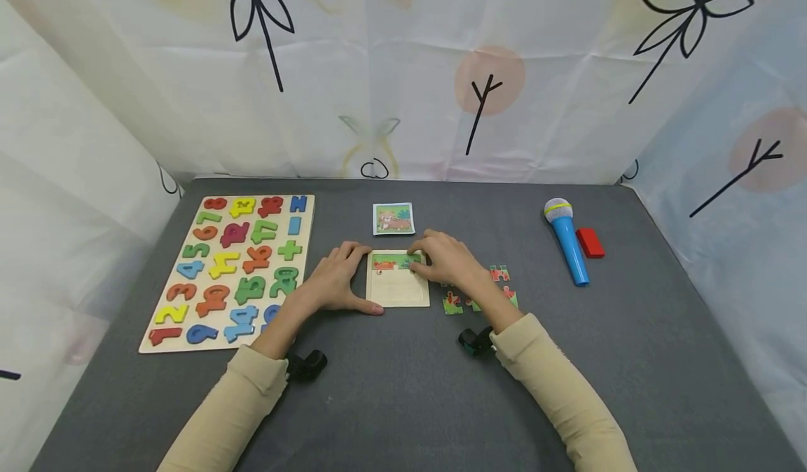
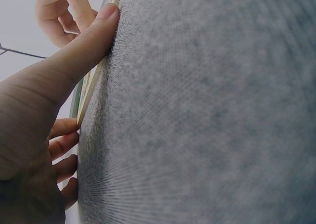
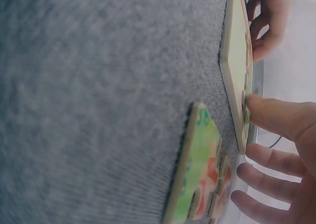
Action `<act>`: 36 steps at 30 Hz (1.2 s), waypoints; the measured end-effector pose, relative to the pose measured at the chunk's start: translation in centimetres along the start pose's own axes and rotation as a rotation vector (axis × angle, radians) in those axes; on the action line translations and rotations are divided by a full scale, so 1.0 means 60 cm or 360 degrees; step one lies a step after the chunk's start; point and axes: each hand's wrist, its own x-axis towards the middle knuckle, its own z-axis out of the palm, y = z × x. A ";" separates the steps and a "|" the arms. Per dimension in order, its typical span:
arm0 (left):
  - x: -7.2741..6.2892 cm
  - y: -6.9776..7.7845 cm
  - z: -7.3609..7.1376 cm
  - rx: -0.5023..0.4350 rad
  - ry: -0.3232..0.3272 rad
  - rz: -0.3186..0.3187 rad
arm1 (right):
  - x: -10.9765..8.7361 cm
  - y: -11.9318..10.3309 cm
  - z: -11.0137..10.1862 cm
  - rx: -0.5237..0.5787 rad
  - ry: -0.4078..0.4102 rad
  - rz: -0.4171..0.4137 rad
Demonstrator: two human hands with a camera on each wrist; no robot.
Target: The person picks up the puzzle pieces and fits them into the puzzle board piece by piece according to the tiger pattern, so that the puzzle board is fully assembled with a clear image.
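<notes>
A small wooden puzzle board lies flat at the table's middle, with a strip of joined picture pieces along its far side. My left hand holds the board at its left side, fingers by the far corner and thumb along the near edge. At the strip's right end, my right hand pinches a puzzle piece against the board; its thumb touches it. Loose puzzle pieces lie right of the board, partly hidden beneath the right wrist.
A picture card lies beyond the board. To the left is a large number board with colourful numerals. A blue toy microphone and a red block lie on the right. Printed curtains surround the grey table.
</notes>
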 end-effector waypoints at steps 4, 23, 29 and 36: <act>0.000 0.001 -0.001 0.0001 -0.0006 -0.0001 | 0.000 0.000 0.001 0.0010 -0.0019 0.0007; -0.004 0.005 -0.002 0.0016 -0.0019 -0.0017 | -0.002 -0.004 0.005 -0.0055 0.0010 0.0004; -0.004 0.003 0.000 0.0019 -0.0007 -0.0004 | -0.009 -0.003 -0.002 -0.0052 0.0048 0.0021; -0.003 0.002 0.001 0.0020 0.0005 -0.0004 | -0.024 0.001 -0.020 -0.0050 0.0049 0.0070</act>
